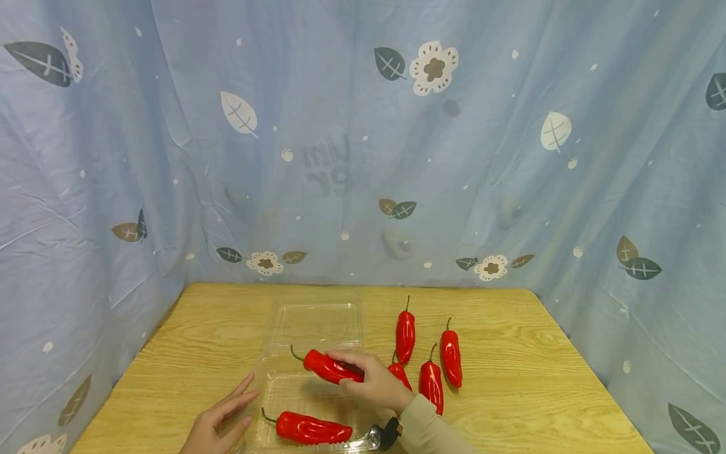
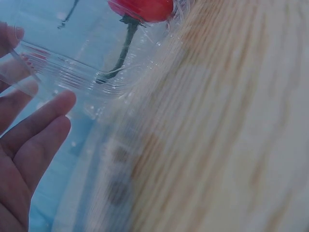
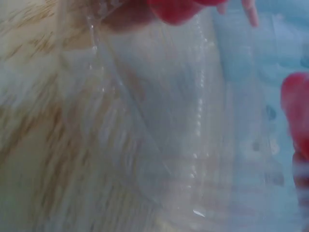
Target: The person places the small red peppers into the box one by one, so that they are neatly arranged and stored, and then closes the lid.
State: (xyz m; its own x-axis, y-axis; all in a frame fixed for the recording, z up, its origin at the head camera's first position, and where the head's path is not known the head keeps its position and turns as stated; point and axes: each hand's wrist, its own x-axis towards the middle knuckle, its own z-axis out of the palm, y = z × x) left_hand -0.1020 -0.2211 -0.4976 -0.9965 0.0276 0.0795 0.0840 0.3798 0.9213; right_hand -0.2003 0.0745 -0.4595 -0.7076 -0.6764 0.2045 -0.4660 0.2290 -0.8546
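A clear plastic clamshell box (image 1: 317, 325) lies open on the wooden table (image 1: 510, 403). My right hand (image 1: 371, 377) grips a red chili pepper (image 1: 327, 366) over the box's near half. Another red pepper (image 1: 309, 429) lies in that half by the front edge; its stem end (image 2: 142, 8) shows in the left wrist view. My left hand (image 1: 218, 419) rests flat with straight fingers (image 2: 36, 128) against the box's left edge. Three more peppers (image 1: 405, 334) (image 1: 451, 357) (image 1: 431, 384) lie on the table to the right, and a fourth (image 1: 400, 373) is partly hidden behind my right hand. The right wrist view is blurred.
A blue cloth printed with flowers and leaves (image 1: 363, 145) hangs behind the table and along both sides. The table's right part shows bare wood. A dark strap with a clasp (image 1: 384, 435) sits on my right wrist.
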